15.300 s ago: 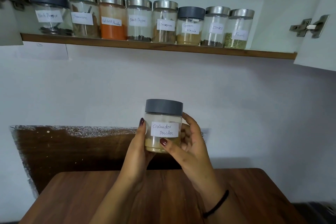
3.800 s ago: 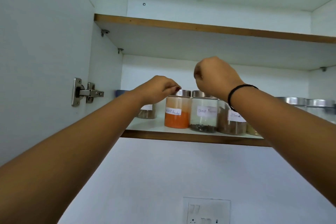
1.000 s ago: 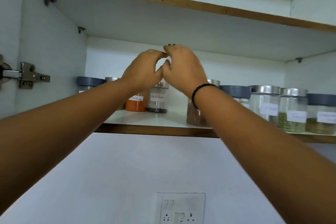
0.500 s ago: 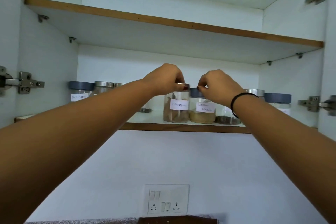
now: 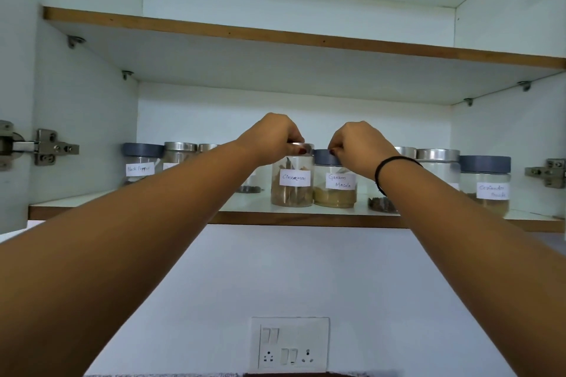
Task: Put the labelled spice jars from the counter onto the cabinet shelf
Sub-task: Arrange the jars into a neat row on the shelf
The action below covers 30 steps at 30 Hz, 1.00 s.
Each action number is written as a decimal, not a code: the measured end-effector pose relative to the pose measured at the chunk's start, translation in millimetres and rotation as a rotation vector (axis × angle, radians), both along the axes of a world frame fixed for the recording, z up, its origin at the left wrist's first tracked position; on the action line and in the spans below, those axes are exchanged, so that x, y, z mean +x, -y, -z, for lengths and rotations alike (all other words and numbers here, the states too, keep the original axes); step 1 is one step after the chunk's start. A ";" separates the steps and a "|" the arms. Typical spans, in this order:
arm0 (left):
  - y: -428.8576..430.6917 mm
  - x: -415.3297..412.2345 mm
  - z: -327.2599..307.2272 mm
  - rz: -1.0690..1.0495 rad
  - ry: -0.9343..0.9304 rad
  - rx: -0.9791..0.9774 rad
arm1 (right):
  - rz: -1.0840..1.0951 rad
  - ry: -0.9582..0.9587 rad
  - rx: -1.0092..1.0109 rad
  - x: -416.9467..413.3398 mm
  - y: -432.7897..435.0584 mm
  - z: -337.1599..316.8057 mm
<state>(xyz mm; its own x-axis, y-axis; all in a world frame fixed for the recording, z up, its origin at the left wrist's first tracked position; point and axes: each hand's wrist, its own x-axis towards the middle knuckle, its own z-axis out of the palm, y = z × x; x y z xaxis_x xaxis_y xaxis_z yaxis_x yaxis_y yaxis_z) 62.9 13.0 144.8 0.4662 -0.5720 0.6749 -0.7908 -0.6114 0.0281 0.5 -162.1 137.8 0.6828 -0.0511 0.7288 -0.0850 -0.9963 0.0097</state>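
Observation:
A row of several labelled spice jars stands on the lower cabinet shelf (image 5: 147, 206). My left hand (image 5: 272, 138) grips the steel lid of the cinnamon jar (image 5: 292, 184), which rests on the shelf. Beside it, my right hand (image 5: 358, 144) grips the grey lid of the garam masala jar (image 5: 335, 190). A black pepper jar (image 5: 141, 164) stands at the far left and the coriander powder jar (image 5: 487, 187) at the far right. My forearms hide parts of the jars in between.
An upper shelf (image 5: 275, 37) hangs above the jars. Both cabinet doors stand open, with hinges at the left (image 5: 39, 147) and right (image 5: 548, 173). A white switch and socket plate (image 5: 289, 344) sits on the wall below.
Since half a second ago both hands stay on the same two lids. The cinnamon and garam masala jars sit almost as they did. The view has shifted slightly.

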 end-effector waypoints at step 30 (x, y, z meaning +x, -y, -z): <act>21.1 124.2 -0.7 0.002 -0.062 -0.086 | -0.002 -0.018 0.054 121.1 16.7 1.7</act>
